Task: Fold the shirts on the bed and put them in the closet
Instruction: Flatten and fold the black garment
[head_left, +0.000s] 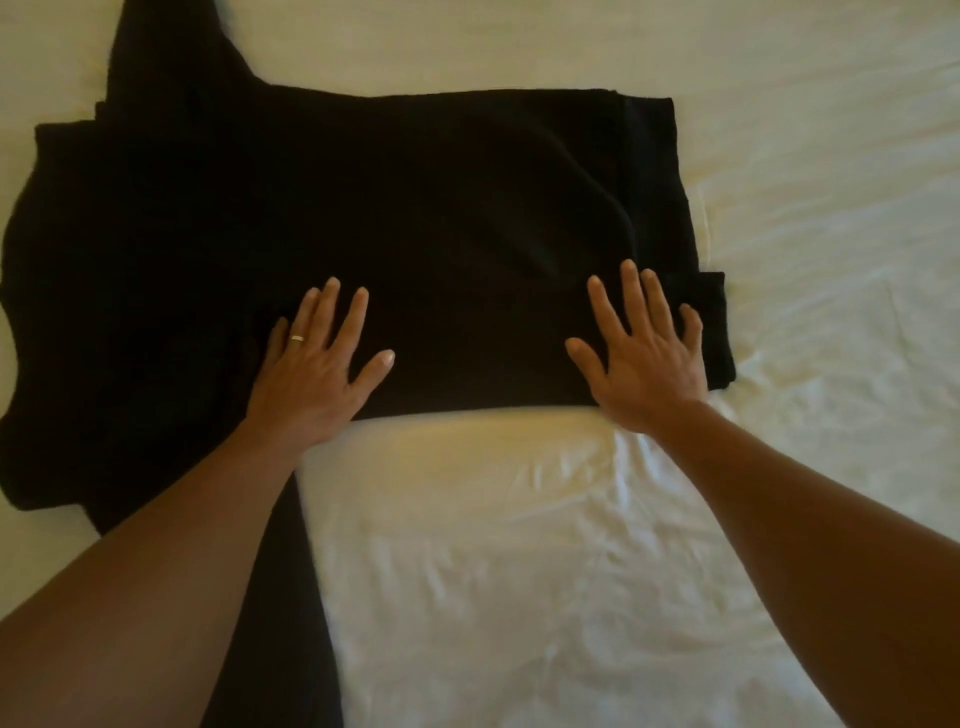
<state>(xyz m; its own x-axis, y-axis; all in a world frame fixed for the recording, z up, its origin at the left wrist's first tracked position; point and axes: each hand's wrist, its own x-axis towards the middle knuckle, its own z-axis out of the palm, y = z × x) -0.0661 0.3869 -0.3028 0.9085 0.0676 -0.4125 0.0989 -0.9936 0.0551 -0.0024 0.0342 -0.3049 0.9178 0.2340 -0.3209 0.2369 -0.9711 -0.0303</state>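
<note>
As fingers spread, both hands (left hand (311, 374), right hand (647, 358)) press shirt (441, 218).

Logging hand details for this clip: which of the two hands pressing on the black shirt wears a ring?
The left hand: a plain band shows on one finger. The right hand, nearer the black shirt's hem, is bare.

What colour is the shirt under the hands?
Plain black shirt, no pattern, seen in the head view.
</note>
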